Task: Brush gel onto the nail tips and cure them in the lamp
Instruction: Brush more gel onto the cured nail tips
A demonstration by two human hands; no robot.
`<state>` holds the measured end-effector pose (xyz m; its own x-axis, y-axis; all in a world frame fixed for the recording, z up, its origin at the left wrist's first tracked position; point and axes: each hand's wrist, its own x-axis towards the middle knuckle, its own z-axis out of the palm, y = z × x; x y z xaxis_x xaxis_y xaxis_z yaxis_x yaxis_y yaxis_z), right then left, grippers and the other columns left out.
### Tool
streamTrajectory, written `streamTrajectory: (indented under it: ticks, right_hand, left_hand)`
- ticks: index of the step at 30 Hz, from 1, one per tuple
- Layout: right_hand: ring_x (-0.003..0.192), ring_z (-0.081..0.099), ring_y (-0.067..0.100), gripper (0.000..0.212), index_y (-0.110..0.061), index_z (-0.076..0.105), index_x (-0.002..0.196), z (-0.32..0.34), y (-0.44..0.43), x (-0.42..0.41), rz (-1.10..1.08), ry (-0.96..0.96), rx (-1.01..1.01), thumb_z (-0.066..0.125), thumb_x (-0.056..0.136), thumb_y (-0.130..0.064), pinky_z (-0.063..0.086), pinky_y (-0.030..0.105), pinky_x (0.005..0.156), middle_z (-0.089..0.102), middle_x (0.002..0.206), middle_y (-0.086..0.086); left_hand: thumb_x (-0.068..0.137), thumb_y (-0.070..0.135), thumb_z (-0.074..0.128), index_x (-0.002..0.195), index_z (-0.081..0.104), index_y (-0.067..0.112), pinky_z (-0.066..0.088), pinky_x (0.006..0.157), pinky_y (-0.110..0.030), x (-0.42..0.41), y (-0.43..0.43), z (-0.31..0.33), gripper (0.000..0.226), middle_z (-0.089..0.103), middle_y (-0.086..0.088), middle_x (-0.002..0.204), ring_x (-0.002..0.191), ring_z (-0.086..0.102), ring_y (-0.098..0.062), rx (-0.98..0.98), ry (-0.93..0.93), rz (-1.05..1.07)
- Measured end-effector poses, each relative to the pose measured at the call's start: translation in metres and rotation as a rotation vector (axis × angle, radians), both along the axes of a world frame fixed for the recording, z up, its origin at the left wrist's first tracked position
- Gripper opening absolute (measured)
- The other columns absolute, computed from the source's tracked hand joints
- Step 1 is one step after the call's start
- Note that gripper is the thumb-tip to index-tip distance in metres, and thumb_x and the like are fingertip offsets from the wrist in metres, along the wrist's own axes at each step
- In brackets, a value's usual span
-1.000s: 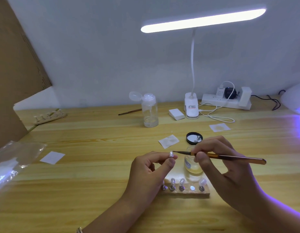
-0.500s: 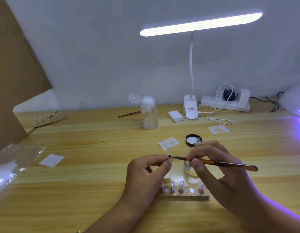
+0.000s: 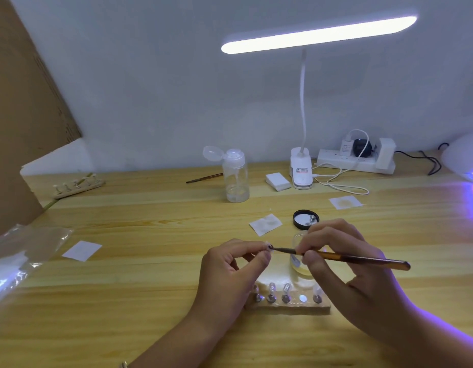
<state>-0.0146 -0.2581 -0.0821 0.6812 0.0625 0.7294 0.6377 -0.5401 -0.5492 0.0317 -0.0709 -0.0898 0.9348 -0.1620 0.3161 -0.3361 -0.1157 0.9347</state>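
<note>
Left hand [image 3: 231, 269] pinches one nail tip [image 3: 269, 247], right hand [image 3: 344, 264] strokes brush [image 3: 344, 257] on it near tabletop [image 3: 150, 301] front edge; holder [image 3: 288, 301] tips and lamp [image 3: 463, 160] curing likely pending.

A pale wall [image 3: 150, 75] fills the upper frame, with brown cardboard [image 3: 23, 115] leaning at upper left. A light wooden table [image 3: 110, 301] spans the lower half. A lit white desk lamp [image 3: 317, 34] stands centre right.

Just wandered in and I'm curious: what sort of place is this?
Probably a home nail-art desk: a wooden stand carries nail tips, the right hand holds a gel brush, and a curing lamp glows purple at the far right.
</note>
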Motion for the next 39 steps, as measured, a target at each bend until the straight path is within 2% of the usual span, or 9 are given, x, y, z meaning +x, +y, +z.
streamTrajectory:
  ticks: [3, 7, 14, 17, 21, 27, 32, 35, 39]
  right_hand:
    - [0.100, 0.061, 0.021, 0.011, -0.031, 0.065, 0.085, 0.0009, -0.0015, -0.0015, 0.002, 0.009, 0.049, 0.056, 0.088, -0.026, 0.046, 0.029, 0.086, 0.061, 0.095, -0.014]
    - [0.100, 0.062, 0.019, 0.012, -0.022, 0.067, 0.090, 0.0013, -0.0007, 0.0003, -0.022, -0.038, 0.015, 0.055, 0.092, -0.024, 0.047, 0.032, 0.086, 0.062, 0.097, -0.020]
    - [0.105, 0.060, 0.017, 0.011, -0.026, 0.066, 0.087, -0.0014, -0.0008, 0.0014, 0.005, -0.013, -0.010, 0.056, 0.090, -0.024, 0.045, 0.025, 0.090, 0.061, 0.096, -0.016]
    - [0.101, 0.061, 0.020, 0.011, -0.025, 0.067, 0.083, -0.0008, -0.0027, 0.0000, -0.001, 0.001, 0.030, 0.056, 0.087, -0.024, 0.046, 0.029, 0.087, 0.060, 0.094, -0.014]
    - [0.105, 0.061, 0.019, 0.011, -0.027, 0.066, 0.091, 0.0002, -0.0016, 0.0014, -0.004, -0.036, 0.000, 0.056, 0.090, -0.024, 0.047, 0.034, 0.089, 0.062, 0.098, -0.020]
    - [0.104, 0.060, 0.017, 0.012, -0.021, 0.067, 0.082, -0.0025, -0.0014, 0.0010, 0.003, -0.023, -0.024, 0.057, 0.086, -0.023, 0.044, 0.026, 0.089, 0.059, 0.095, -0.018]
    - [0.101, 0.062, 0.021, 0.011, -0.025, 0.068, 0.089, -0.0009, -0.0039, 0.0014, -0.032, -0.048, 0.031, 0.057, 0.091, -0.025, 0.048, 0.039, 0.085, 0.062, 0.097, -0.016]
    - [0.106, 0.062, 0.020, 0.012, -0.024, 0.069, 0.094, -0.0014, -0.0028, 0.0027, -0.037, -0.031, 0.002, 0.057, 0.093, -0.027, 0.050, 0.041, 0.087, 0.062, 0.101, -0.018]
    - [0.100, 0.061, 0.021, 0.011, -0.033, 0.066, 0.088, -0.0008, -0.0013, -0.0009, 0.003, -0.012, 0.044, 0.057, 0.089, -0.026, 0.047, 0.033, 0.085, 0.062, 0.096, -0.014]
  left_hand:
    - [0.082, 0.005, 0.075, 0.077, 0.081, 0.023, 0.037, 0.054, -0.006, -0.0008, -0.0003, 0.0008, 0.019, 0.076, 0.006, 0.083, 0.067, 0.059, 0.003, 0.004, 0.002, -0.010]
    - [0.082, 0.005, 0.075, 0.077, 0.081, 0.025, 0.036, 0.049, -0.006, -0.0015, -0.0005, 0.0018, 0.021, 0.075, 0.004, 0.082, 0.061, 0.055, 0.004, 0.001, 0.008, -0.009]
    - [0.082, 0.006, 0.076, 0.077, 0.081, 0.026, 0.035, 0.052, -0.007, -0.0006, 0.0006, 0.0013, 0.021, 0.074, 0.006, 0.081, 0.061, 0.054, 0.004, 0.011, 0.009, -0.006]
    - [0.083, 0.008, 0.076, 0.078, 0.080, 0.029, 0.034, 0.053, -0.007, -0.0003, 0.0011, 0.0009, 0.022, 0.074, 0.008, 0.082, 0.060, 0.053, 0.004, 0.032, 0.003, -0.017]
    - [0.081, 0.011, 0.076, 0.076, 0.080, 0.030, 0.035, 0.051, -0.007, 0.0004, 0.0006, -0.0009, 0.020, 0.073, 0.004, 0.081, 0.063, 0.056, 0.000, 0.027, -0.005, -0.016]
    - [0.078, 0.018, 0.077, 0.076, 0.080, 0.031, 0.035, 0.053, -0.009, 0.0005, 0.0011, 0.0003, 0.013, 0.074, 0.009, 0.082, 0.066, 0.057, 0.001, 0.018, -0.005, -0.010]
    - [0.083, 0.017, 0.077, 0.081, 0.080, 0.034, 0.036, 0.048, -0.015, -0.0003, 0.0029, 0.0000, 0.017, 0.076, 0.010, 0.085, 0.049, 0.039, -0.004, 0.017, 0.024, -0.007]
    - [0.082, 0.023, 0.078, 0.082, 0.080, 0.034, 0.035, 0.048, -0.012, -0.0003, 0.0025, 0.0003, 0.012, 0.077, 0.008, 0.084, 0.055, 0.045, -0.013, -0.004, 0.018, -0.011]
    - [0.082, 0.023, 0.078, 0.084, 0.080, 0.036, 0.037, 0.051, -0.011, 0.0006, 0.0029, -0.0005, 0.013, 0.077, 0.012, 0.085, 0.064, 0.051, -0.017, -0.008, 0.016, 0.000]
